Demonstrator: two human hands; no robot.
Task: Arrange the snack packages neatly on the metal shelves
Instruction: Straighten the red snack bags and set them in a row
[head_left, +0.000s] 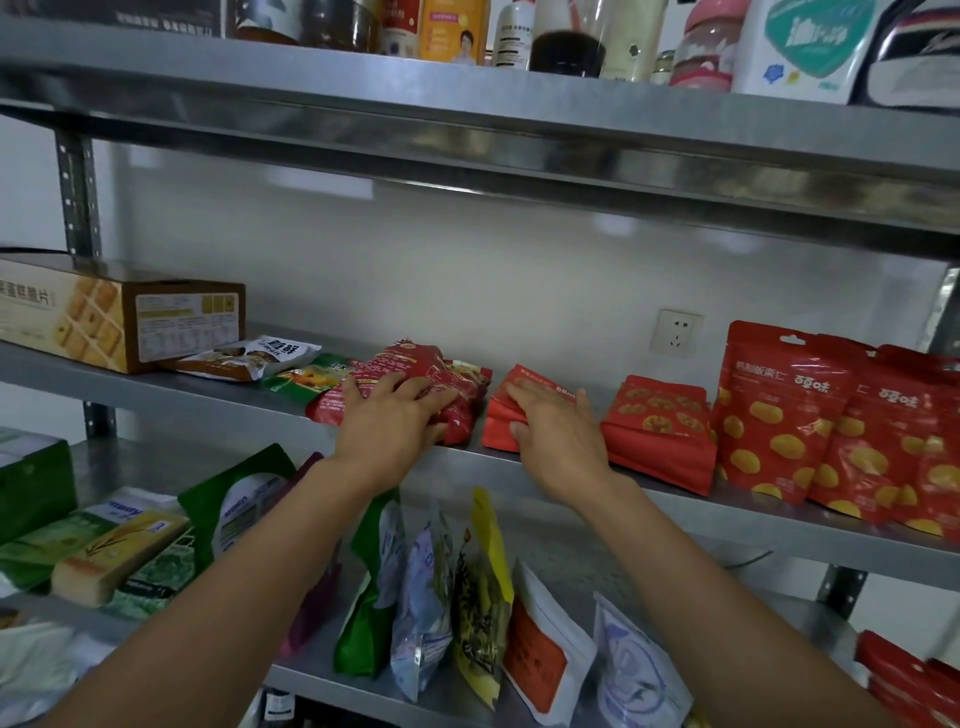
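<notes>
On the middle metal shelf (675, 512) lies a pile of dark red snack packs (415, 371), and my left hand (387, 421) lies flat on top of it with fingers spread over the packs. To the right, my right hand (558, 436) grips a stack of flat red-orange packs (501, 421) at its front edge, thumb on the near side. Another stack of red packs (660, 431) lies right of it. Upright red pouches with yellow chestnuts (779, 415) stand at the far right.
A waffle biscuit box (104, 317), a white pack (249, 358) and a green pack (306, 376) lie at the shelf's left. Bottles and jars (571, 41) fill the top shelf. Standing pouches (467, 597) and green boxes (78, 545) fill the lower shelf. A wall socket (678, 332) is behind.
</notes>
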